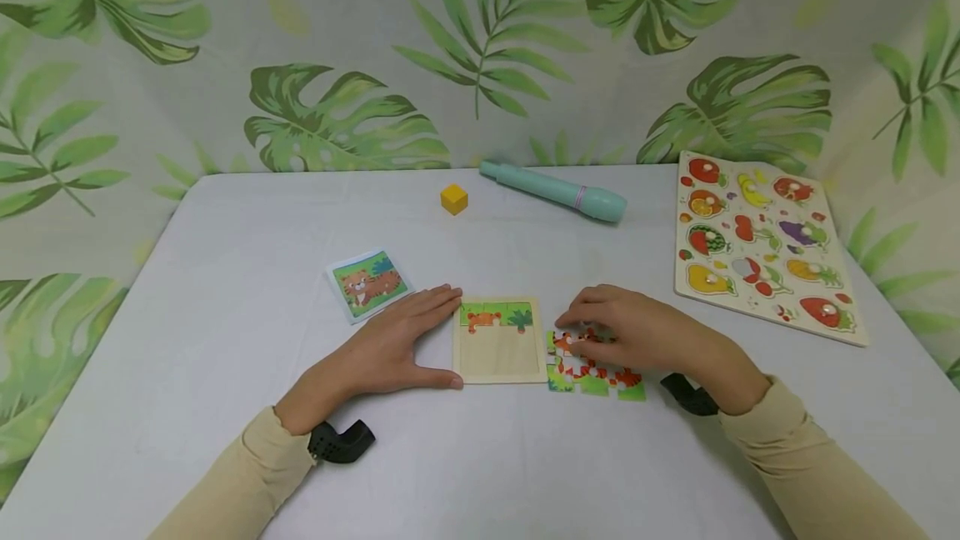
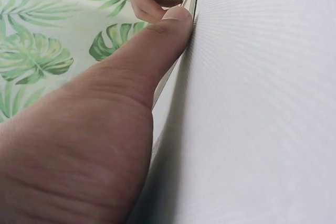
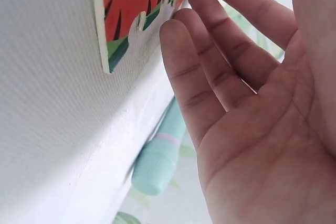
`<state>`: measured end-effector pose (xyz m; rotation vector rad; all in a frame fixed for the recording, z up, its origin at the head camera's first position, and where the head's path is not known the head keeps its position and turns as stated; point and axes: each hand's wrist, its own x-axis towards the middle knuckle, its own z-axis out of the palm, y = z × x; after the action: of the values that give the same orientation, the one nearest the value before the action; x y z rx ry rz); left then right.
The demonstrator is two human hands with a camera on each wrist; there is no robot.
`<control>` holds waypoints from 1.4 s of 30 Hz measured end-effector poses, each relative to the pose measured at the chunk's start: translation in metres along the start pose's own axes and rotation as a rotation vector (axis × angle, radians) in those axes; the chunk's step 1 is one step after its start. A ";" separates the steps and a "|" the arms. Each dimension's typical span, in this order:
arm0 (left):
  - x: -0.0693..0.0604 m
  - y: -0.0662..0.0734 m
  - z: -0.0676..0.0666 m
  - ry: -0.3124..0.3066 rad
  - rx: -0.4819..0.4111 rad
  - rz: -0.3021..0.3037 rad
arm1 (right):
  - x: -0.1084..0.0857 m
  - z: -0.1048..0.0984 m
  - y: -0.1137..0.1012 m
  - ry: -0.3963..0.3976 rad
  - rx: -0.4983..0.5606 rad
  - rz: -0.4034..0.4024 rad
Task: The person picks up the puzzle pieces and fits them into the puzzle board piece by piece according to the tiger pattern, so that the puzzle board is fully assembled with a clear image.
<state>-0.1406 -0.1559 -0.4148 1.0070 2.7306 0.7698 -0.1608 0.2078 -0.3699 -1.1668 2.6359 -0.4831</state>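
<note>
A square wooden puzzle tray lies on the table, with a row of joined puzzle pieces along its far edge showing orange ears and a green bush. My left hand rests beside it, fingertips and thumb tip touching its left side, fingers fairly straight. Loose puzzle pieces with orange, striped and green parts lie just right of the tray. Over them hovers my right hand, fingertips at the pieces and fingers loosely bent. In the right wrist view, orange striped pieces sit by the fingertips; no held piece shows.
A tiger picture card lies beyond my left hand. Farther back are a yellow cube and a mint-green tube-shaped object. At the right lies a fruit knob-puzzle board. A leaf-patterned cloth hangs behind the table.
</note>
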 end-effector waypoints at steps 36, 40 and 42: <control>0.000 -0.001 0.001 0.001 0.004 -0.003 | 0.004 0.006 -0.008 0.009 -0.067 -0.001; 0.000 0.000 0.000 0.004 0.001 0.002 | 0.004 0.006 -0.007 0.011 -0.068 0.001; 0.000 0.000 0.000 0.005 0.000 0.004 | 0.004 0.007 -0.007 0.013 -0.069 0.002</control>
<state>-0.1411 -0.1558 -0.4152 1.0129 2.7340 0.7738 -0.1565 0.1993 -0.3736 -1.1846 2.6841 -0.4042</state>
